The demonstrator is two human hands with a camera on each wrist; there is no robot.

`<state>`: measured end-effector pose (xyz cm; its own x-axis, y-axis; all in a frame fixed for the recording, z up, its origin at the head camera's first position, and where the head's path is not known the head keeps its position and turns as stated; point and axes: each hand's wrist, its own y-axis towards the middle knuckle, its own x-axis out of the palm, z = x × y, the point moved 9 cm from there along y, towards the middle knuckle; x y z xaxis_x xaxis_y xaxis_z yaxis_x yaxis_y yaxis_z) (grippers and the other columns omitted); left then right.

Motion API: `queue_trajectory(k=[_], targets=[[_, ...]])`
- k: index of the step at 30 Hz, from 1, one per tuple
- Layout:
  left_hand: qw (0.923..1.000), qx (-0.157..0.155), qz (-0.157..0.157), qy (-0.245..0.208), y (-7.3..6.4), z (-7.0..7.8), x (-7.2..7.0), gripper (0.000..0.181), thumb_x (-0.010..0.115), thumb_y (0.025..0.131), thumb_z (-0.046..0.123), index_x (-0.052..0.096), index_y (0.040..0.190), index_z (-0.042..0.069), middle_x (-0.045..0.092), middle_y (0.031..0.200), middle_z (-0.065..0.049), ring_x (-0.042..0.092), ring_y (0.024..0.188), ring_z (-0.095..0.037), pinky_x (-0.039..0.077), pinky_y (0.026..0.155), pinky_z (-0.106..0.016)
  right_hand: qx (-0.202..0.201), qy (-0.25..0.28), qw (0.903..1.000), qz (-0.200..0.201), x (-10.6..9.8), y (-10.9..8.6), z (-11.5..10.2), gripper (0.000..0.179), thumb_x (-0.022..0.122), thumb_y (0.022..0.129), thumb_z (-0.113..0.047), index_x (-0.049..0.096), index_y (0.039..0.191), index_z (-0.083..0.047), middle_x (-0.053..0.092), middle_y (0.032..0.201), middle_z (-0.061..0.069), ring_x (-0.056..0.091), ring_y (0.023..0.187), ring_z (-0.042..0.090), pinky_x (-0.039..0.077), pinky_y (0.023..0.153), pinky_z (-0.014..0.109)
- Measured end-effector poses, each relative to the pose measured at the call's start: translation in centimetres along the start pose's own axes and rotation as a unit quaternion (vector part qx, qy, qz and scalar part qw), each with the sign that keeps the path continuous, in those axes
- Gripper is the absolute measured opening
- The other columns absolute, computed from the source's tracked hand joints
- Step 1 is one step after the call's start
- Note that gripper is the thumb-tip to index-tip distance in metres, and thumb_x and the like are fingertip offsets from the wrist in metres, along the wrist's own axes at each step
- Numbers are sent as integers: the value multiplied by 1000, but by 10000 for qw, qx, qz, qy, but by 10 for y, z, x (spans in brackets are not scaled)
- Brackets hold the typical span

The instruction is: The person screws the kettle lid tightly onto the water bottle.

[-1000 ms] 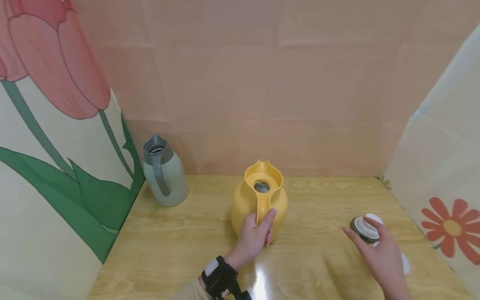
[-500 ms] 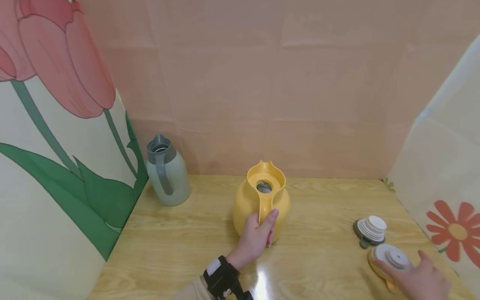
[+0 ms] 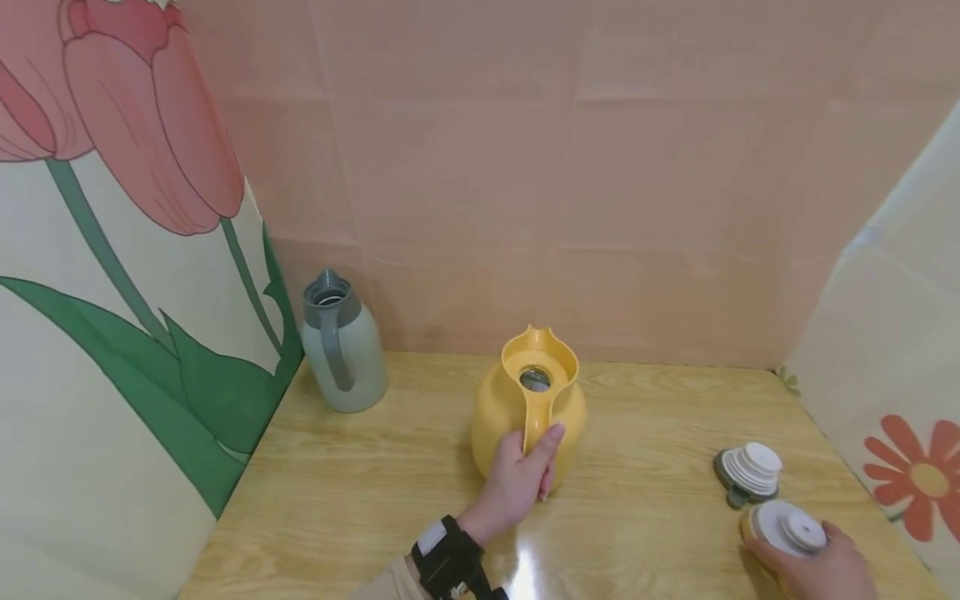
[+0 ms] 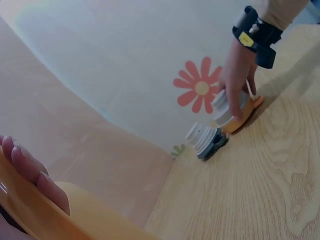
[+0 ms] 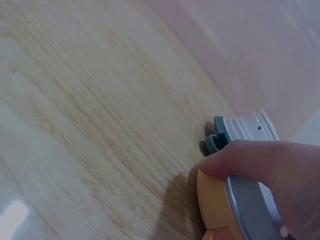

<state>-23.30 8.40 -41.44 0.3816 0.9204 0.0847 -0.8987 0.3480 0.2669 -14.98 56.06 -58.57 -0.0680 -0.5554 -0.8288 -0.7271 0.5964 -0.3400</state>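
Note:
A yellow vacuum jug [image 3: 491,417] stands on the table without its lid, its round mouth and inner liner showing. My left hand [image 3: 517,479] grips its handle, fingers wrapped around it. At the right, my right hand [image 3: 825,562] holds a yellow jug lid [image 5: 212,200], thumb on one side and fingers on the other; its white plug side faces up. Close behind lies a grey lid [image 3: 738,502] with a ribbed white plug [image 3: 757,465] pointing up.
A pale green jug [image 3: 352,358] with a dark grey collar and handle stands lidless at the back left. The wooden table [image 3: 637,433] meets a pink back wall and side sheets printed with flowers.
My right hand has moved from over the grey lid toward the front right and taken hold of the yellow lid. My left hand keeps its grip on the jug; the head view shifts slightly.

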Motion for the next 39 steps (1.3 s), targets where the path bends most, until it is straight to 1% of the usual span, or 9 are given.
queue_trajectory(k=[4,8,13,17,22,24,29,36,39], targets=[[10000,-30,-14,20,1,-1,0,58,51,108,38,49,60,6,46,48,4,40,40,-7,36,41,-20,113,-20,9996,251,1,-14,-8,149,79,66,-79,-1,155,9,23,132,46,34,115,59,43,87,65],[10000,26,-38,5,1,-1,0,58,51,108,37,48,59,7,45,47,4,40,39,-8,37,41,-20,-105,75,9993,361,-8,-20,-20,142,79,69,-76,3,158,4,27,127,44,35,111,56,46,73,57],[9999,125,-39,11,1,1,0,57,50,109,36,47,59,7,44,47,4,40,39,-12,36,40,-20,-963,533,9921,606,-35,-43,-63,123,79,79,-64,15,157,7,39,131,40,50,104,48,47,60,38],[9999,142,-32,24,1,1,0,57,50,109,36,47,59,8,44,47,4,39,39,-12,36,39,-20,-1785,1128,9750,691,-59,-80,-116,107,79,88,-49,18,156,7,46,129,34,60,84,25,48,55,31],[9999,121,-26,13,0,1,0,58,51,108,36,47,58,8,44,47,5,39,39,-8,36,39,-20,-2962,1979,9303,876,-80,-129,-179,89,83,89,-16,18,149,-23,44,126,13,55,84,4,52,59,24],[9999,112,-9,2,1,0,0,58,51,108,36,47,58,7,44,47,5,39,39,-7,36,39,-20,-3503,2475,9000,782,-87,-144,-203,93,81,85,2,21,149,-29,42,126,4,55,90,5,53,61,21],[10000,90,38,6,0,1,-1,59,52,108,36,48,58,7,44,47,5,40,39,-6,36,39,-21,-4455,3378,8289,167,-96,-171,-255,98,76,78,22,33,157,-17,40,142,1,52,108,14,52,71,17],[10000,-32,45,-29,1,-2,-1,58,52,108,38,48,59,6,45,47,4,40,39,-6,36,40,-21,-5142,3793,7689,-223,-96,-199,-317,93,76,73,27,36,149,-7,43,144,13,47,123,20,41,95,16],[10000,-62,51,-20,1,-3,-1,58,52,107,40,49,59,8,45,47,4,40,39,-6,36,40,-20,-5350,3470,7699,-252,-94,-212,-342,101,78,71,26,33,154,-11,41,143,15,48,121,22,43,94,16]])
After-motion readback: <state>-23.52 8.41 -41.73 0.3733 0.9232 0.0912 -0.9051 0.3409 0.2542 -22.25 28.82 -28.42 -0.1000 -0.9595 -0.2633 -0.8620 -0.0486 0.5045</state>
